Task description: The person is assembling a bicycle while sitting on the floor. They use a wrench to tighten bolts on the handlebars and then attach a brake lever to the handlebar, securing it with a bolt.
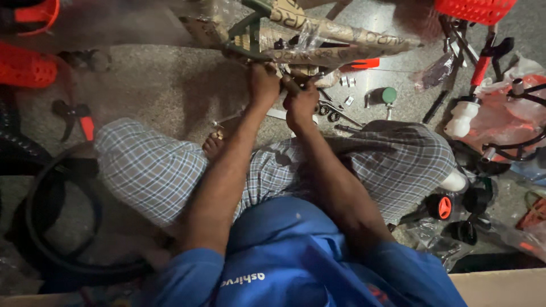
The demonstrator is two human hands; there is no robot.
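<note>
Left grip closed on the underside of the frame, which is cardboard-wrapped with green tubes showing. Right grip clamped on a dark tool handle just below the same joint; the two hands nearly touch. Frame sits at the top edge of view, over the floor, ahead of the crossed legs. Small hardware and a green-capped part lie on the floor just right of the hands. Tight on the right: white bottle, red basket, cables. Tyre crowds the left knee. Open floor is upper left, between the frame and the red parts.
</note>
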